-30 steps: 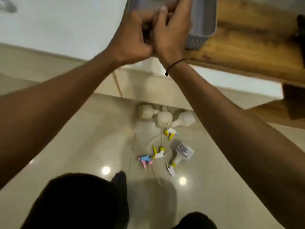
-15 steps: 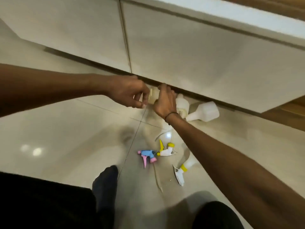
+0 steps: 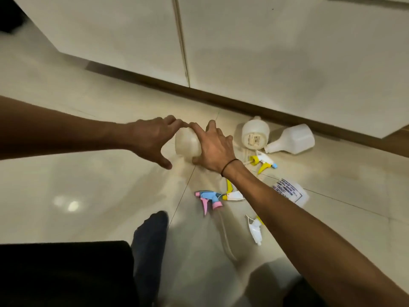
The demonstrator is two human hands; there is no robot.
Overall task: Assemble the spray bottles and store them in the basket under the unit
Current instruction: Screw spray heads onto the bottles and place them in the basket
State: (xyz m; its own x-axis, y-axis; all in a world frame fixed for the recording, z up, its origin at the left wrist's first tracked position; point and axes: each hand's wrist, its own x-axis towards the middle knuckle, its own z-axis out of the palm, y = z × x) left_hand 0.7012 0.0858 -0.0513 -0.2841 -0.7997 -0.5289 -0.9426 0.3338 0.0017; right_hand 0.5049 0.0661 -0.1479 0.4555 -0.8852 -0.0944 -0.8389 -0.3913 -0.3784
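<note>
While right hand (image 3: 215, 149) cups white bottle (image 3: 187, 142) | left hand (image 3: 150, 140) fingers (image 3: 171, 120) wide (thumb splayed)

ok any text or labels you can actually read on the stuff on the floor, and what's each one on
Labelled bottle, lying beside the right forearm: several printed lines on a white label; one word seems to begin "FINDIA", the rest is too blurred to read.
Upright white bottle by the cabinet: a small sticker with what looks like a barcode, too small to read.
Bottle under the right hand, the other white bottle and the spray triggers: no text visible.
</note>
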